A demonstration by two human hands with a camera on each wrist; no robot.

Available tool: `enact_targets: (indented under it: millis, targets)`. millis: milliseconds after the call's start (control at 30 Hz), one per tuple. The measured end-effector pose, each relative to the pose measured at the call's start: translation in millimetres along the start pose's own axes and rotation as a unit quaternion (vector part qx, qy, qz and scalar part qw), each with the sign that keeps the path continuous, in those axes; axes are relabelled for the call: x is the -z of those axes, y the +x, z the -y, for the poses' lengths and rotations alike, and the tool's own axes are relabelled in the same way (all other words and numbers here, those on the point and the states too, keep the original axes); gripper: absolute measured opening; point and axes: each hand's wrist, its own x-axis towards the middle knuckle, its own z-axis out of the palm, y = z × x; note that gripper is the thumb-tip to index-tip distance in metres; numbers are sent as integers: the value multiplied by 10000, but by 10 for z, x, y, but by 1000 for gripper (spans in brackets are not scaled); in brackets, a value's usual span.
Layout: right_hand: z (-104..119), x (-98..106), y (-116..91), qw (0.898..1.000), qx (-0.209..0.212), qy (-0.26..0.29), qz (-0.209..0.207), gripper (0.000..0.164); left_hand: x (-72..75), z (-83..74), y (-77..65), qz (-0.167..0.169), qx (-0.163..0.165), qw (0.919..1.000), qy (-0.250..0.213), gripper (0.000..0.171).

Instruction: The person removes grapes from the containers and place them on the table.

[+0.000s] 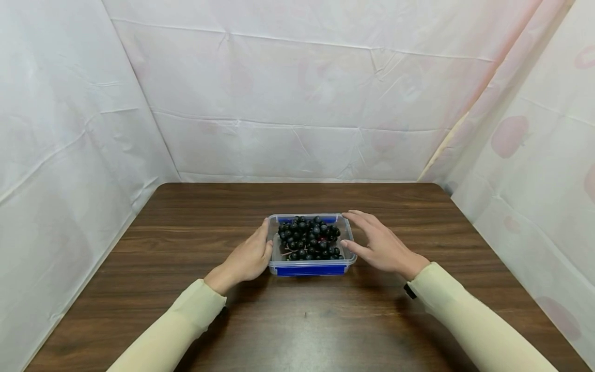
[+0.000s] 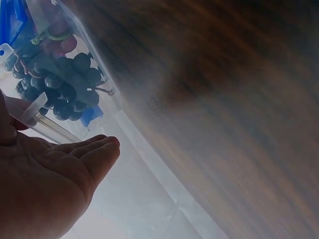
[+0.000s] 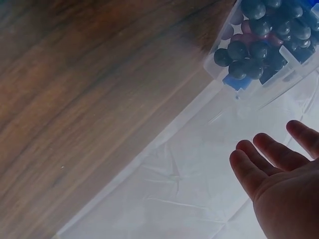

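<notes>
A clear plastic food box (image 1: 307, 262) with blue strips on its front and back sides sits on the table. Dark grapes (image 1: 309, 237) fill much of it, with thin brown stems among them; a few reddish grapes (image 2: 62, 46) show through the side. My left hand (image 1: 251, 256) touches the box's left side with straight fingers, its thumb at the rim. On the other side, my right hand (image 1: 378, 243) has its fingers spread and relaxed, fingertips close to the right rim. In the right wrist view, a gap shows between those fingers (image 3: 244, 172) and the box.
The brown wood-grain table (image 1: 302, 320) extends all around the box. White sheeting (image 1: 297, 103) hangs behind its far edge and along both sides, with faint pink prints on the right. A small black item (image 1: 410, 291) sits at the right cuff.
</notes>
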Motion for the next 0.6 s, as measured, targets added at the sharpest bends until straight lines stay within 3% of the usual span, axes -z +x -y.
enact_targets:
  millis: [600]
  targets:
    - [167,-3,226,9991,87,32,417,69,-1,-14,0,-13,37,10000,3,67]
